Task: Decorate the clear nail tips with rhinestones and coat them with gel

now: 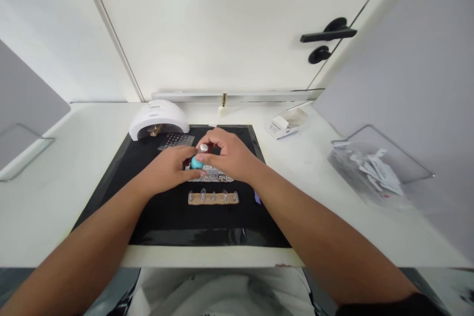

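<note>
Both hands meet over the black mat (163, 217). My left hand (174, 165) has its thumb and fingers closed around a small turquoise container (197, 162). My right hand (225, 153) pinches at the top of it, by a small silvery round piece (203, 148). Just beneath the hands lies a clear compartment box (213, 177) with small shiny pieces, partly covered by them. Nearer the front edge, a tan strip (218, 198) carries several clear nail tips standing in a row.
A white dome lamp (160, 113) stands at the back left, beside a sheet of small dots (177, 140). A white bottle with gold top (222, 108), an open small box (287, 123) and a plastic bag (370, 173) are farther back and right.
</note>
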A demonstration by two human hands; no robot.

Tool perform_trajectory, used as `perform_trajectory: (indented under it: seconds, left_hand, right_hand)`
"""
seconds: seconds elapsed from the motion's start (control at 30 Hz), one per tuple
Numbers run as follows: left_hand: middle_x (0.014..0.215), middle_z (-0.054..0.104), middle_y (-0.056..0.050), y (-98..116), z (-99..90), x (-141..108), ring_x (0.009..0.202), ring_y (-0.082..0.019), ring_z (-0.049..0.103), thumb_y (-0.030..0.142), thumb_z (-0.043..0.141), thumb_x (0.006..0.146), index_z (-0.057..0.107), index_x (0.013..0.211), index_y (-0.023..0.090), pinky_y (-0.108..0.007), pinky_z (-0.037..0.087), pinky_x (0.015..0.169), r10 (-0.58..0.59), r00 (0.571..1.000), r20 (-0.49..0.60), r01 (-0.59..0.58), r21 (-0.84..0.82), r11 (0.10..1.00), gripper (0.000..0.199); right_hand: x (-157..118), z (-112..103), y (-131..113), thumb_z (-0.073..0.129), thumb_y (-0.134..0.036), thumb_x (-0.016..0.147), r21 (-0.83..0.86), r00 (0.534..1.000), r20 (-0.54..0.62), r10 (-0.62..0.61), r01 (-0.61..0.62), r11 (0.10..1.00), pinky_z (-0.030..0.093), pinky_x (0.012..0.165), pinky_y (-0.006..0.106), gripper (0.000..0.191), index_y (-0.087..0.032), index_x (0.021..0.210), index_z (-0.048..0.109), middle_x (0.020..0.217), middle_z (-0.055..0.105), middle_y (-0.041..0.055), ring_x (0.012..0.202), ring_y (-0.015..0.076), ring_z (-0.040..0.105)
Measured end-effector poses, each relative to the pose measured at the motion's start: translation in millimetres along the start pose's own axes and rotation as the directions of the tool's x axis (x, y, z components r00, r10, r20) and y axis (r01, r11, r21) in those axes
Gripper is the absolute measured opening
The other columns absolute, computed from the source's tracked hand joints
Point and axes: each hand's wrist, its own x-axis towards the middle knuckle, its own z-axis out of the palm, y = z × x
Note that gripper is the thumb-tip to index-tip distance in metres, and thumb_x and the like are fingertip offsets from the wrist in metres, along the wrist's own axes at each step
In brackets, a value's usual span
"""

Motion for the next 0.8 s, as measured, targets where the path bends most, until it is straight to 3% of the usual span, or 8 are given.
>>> perform_trajectory:
  seconds: [0.27, 0.53, 0.67, 0.8]
  left_hand:
    - [0.085, 0.067, -0.003, -7, -0.5, -2, 0.082, -0.020, 0.063, 0.041, 0.076, 0.088, 0.067, 0.087, 0.018, -0.032, 0.047, 0.076, 0.042, 0.999, -0.005, -0.042, -0.049, 0.998, 0.025]
    - [0.094, 0.071, -0.005, -3, -15.5, -11, 0.091, -0.024, 0.065, 0.043, 0.071, 0.091, 0.071, 0.100, 0.020, -0.034, 0.049, 0.080, 0.064, 0.998, 0.029, -0.063, -0.034, 0.997, 0.025]
    - [0.092, 0.070, -0.005, -12, -24.0, -19, 0.089, -0.024, 0.064, 0.047, 0.068, 0.093, 0.071, 0.101, 0.020, -0.035, 0.049, 0.081, 0.080, 0.996, 0.049, -0.078, -0.053, 0.996, 0.029]
    - [0.102, 0.069, -0.008, -26, -20.8, -24, 0.101, -0.026, 0.063, 0.052, 0.065, 0.094, 0.071, 0.100, 0.019, -0.038, 0.050, 0.091, 0.118, 0.992, 0.046, -0.113, -0.109, 0.988, 0.034]
  right_hand:
    - [-2, 0, 0, 0.072, -0.031, 0.085, 0.024, 0.999, -0.043, -0.021, 0.022, 0.999, 0.044, 0.079, 0.030, 0.014, -0.018, 0.090, 0.068, 0.089, 0.062, 0.0010, 0.081, 0.0152, 0.057]
    - [-6, 9, -9, 0.075, -0.026, 0.084, -0.041, 0.997, -0.023, -0.075, 0.074, 0.996, 0.044, 0.080, 0.031, 0.010, -0.019, 0.088, 0.068, 0.085, 0.066, 0.0010, 0.085, 0.0177, 0.058]
    - [-2, 16, -17, 0.073, -0.027, 0.088, -0.069, 0.996, 0.010, -0.089, 0.089, 0.994, 0.044, 0.082, 0.032, 0.009, -0.020, 0.093, 0.070, 0.087, 0.068, 0.0017, 0.088, 0.0187, 0.058]
    - [2, 21, -19, 0.069, -0.030, 0.091, -0.089, 0.995, 0.035, -0.094, 0.097, 0.991, 0.044, 0.080, 0.031, 0.012, -0.020, 0.096, 0.072, 0.087, 0.068, 0.0022, 0.089, 0.0191, 0.058]
